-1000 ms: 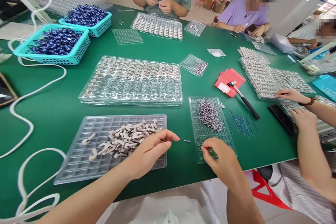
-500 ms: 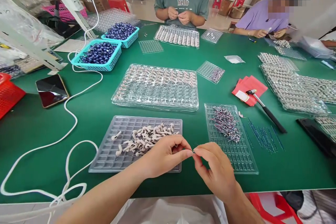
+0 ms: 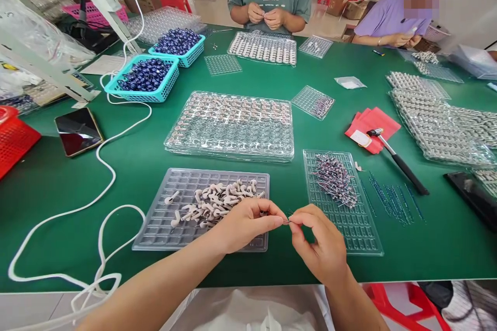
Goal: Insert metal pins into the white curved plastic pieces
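My left hand [image 3: 244, 225] and my right hand [image 3: 318, 243] meet fingertip to fingertip over the green table's near edge, both pinching one tiny wire-legged part [image 3: 288, 221]. Under my left hand lies a clear grid tray [image 3: 155, 227] with a heap of pale hooked pieces [image 3: 217, 201]. To the right of my right hand a narrower clear tray [image 3: 361, 235] carries a pile of small striped wire parts [image 3: 334, 178].
A stack of filled clear trays [image 3: 233, 124] lies mid-table. Two teal baskets of blue beads [image 3: 145, 77], a phone [image 3: 77, 130], a white cable [image 3: 104, 160] and a red basket [image 3: 13, 139] sit left. A black-handled hammer [image 3: 399, 161] rests on red paper, right. Two persons work across the table.
A second ago my hands were apart, the left holding the small part alone. They came together and now both pinch it. The camera turned left, and a neighbour's arms left the view.
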`<state>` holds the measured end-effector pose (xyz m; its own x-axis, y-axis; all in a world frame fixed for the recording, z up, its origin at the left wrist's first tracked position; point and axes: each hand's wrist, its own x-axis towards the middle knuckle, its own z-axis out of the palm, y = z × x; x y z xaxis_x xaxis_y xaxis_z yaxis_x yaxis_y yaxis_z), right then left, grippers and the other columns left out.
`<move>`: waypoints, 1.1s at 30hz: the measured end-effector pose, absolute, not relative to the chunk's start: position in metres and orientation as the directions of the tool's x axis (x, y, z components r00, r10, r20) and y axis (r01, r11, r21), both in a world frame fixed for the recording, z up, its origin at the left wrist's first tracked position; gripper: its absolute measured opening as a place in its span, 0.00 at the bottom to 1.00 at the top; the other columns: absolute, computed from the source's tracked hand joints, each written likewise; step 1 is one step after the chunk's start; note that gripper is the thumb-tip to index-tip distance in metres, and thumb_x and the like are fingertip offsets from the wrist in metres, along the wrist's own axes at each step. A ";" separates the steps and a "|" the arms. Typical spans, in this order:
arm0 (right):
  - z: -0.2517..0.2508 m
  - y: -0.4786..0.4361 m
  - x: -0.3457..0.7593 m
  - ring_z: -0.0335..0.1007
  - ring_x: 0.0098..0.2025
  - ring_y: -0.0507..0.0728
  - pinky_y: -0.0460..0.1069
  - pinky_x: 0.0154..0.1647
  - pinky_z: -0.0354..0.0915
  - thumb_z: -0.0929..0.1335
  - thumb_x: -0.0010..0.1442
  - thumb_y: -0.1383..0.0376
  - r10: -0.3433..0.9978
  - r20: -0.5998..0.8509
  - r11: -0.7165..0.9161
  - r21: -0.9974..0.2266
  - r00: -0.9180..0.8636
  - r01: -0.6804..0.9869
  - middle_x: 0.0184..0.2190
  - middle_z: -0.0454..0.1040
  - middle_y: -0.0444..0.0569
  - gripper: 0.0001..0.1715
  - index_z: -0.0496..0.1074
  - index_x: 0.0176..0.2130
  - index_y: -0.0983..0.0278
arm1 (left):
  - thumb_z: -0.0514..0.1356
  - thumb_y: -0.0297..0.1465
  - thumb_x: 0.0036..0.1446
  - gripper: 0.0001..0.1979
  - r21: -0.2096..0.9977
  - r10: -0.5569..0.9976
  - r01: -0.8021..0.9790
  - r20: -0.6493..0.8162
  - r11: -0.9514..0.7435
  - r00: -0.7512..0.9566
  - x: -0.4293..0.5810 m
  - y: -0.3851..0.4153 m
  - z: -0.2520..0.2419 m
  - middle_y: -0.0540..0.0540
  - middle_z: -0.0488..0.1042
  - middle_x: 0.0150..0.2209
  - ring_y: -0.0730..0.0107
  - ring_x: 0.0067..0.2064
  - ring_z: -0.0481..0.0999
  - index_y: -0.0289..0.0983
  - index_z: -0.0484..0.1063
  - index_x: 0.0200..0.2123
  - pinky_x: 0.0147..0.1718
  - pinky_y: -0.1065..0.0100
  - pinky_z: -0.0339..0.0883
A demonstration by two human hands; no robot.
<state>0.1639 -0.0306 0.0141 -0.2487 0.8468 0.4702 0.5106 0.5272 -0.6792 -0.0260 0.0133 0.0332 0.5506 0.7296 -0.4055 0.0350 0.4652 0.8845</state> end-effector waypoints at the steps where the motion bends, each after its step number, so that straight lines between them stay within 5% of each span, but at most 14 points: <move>1: 0.014 -0.031 0.164 0.70 0.33 0.53 0.50 0.34 0.68 0.65 0.62 0.75 0.852 0.463 0.519 -0.687 -0.244 0.509 0.31 0.73 0.46 0.13 0.68 0.43 0.60 | 0.64 0.37 0.50 0.11 0.883 0.732 0.039 -0.412 0.467 0.543 -0.026 0.014 0.034 0.51 0.68 0.25 0.74 0.26 0.61 0.34 0.76 0.29 0.27 0.71 0.54; 13: 0.010 -0.029 0.165 0.71 0.35 0.55 0.52 0.36 0.68 0.67 0.62 0.74 0.831 0.484 0.549 -0.642 -0.273 0.535 0.34 0.75 0.47 0.14 0.68 0.45 0.59 | 0.62 0.38 0.55 0.12 0.914 0.781 0.100 -0.389 0.393 0.488 -0.025 0.007 0.030 0.54 0.60 0.23 0.75 0.25 0.56 0.35 0.70 0.28 0.25 0.71 0.50; 23: 0.014 -0.033 0.168 0.68 0.32 0.52 0.48 0.34 0.66 0.66 0.63 0.72 0.931 0.286 0.353 -0.864 -0.226 0.359 0.30 0.71 0.43 0.07 0.69 0.38 0.59 | 0.60 0.37 0.57 0.12 0.920 0.739 0.067 -0.351 0.385 0.574 -0.029 0.008 0.034 0.53 0.59 0.24 0.75 0.25 0.56 0.35 0.68 0.27 0.25 0.70 0.49; 33: 0.017 -0.031 0.172 0.68 0.31 0.53 0.48 0.32 0.65 0.67 0.64 0.67 0.969 0.182 0.223 -0.935 -0.167 0.274 0.28 0.72 0.45 0.05 0.71 0.34 0.60 | 0.61 0.35 0.57 0.11 0.923 0.738 -0.003 -0.307 0.386 0.601 -0.032 0.009 0.031 0.54 0.59 0.23 0.76 0.25 0.55 0.35 0.67 0.27 0.25 0.70 0.49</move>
